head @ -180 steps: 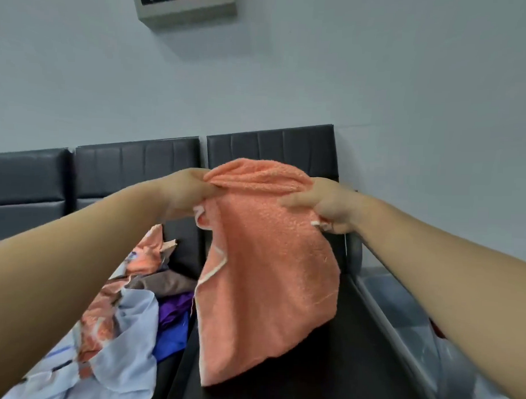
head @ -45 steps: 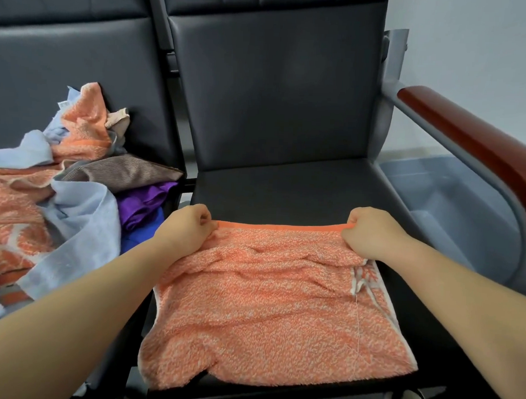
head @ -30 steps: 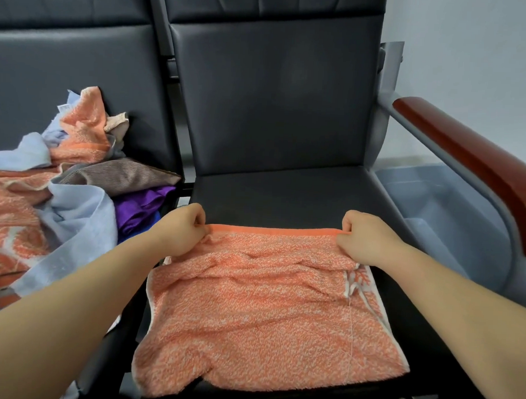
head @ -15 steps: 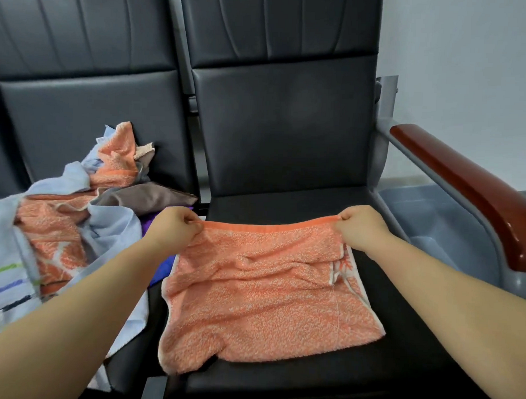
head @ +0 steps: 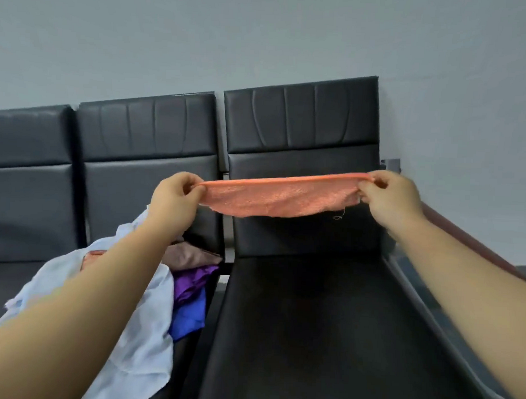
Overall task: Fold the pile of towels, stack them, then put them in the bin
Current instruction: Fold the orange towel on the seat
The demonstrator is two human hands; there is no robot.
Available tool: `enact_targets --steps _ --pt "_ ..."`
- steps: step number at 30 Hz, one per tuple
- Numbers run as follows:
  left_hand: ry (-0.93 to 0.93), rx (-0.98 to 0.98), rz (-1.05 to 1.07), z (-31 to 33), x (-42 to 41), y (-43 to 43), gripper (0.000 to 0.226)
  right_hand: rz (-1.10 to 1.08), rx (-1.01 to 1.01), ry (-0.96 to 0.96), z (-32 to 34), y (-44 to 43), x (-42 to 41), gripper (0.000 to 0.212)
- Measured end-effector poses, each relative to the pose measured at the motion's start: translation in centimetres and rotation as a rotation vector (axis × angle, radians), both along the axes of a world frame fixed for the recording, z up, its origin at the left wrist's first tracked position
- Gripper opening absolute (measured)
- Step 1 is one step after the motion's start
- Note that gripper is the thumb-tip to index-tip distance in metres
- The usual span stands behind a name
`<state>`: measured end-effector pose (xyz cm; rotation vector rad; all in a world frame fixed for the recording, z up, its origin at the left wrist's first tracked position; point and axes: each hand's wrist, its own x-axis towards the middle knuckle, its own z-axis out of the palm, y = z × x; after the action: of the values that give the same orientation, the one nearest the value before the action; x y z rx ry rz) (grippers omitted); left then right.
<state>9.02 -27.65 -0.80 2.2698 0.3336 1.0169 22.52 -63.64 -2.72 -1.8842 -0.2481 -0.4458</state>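
From my head view, the orange terry towel (head: 281,197) hangs stretched in the air between my hands, above the seat of the black padded leather chair (head: 297,305). It is nubbly with a smooth hemmed top edge and sags in a shallow curve. My left hand (head: 173,200) and right hand (head: 388,199) each pinch a top corner, arms extended. Left of the chair lies the pile of crumpled towels (head: 151,285).

You have the orange towel (head: 281,200) stretched flat and level in mid-air at the centre of the frame, pinched at both ends. The unfolded pile (head: 150,309), pale blue, purple, blue and brown, lies crumpled at lower left.
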Motion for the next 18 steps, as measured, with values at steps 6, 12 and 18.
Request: enact_targets --steps 6,12,18 --pt "0.437 0.124 -0.092 -11.3 -3.6 0.3 0.015 0.120 -0.260 0.370 -11.1 -2.4 -4.4 0.010" --pt "0.644 -0.007 -0.114 -18.9 -6.0 1.2 0.021 0.197 -0.418 0.444 -16.3 -2.2 -7.0 0.010" --pt "0.470 -0.380 -0.159 -18.2 -5.7 0.7 0.011 0.208 -0.408 0.580 -16.2 -1.5 -7.1 0.013"
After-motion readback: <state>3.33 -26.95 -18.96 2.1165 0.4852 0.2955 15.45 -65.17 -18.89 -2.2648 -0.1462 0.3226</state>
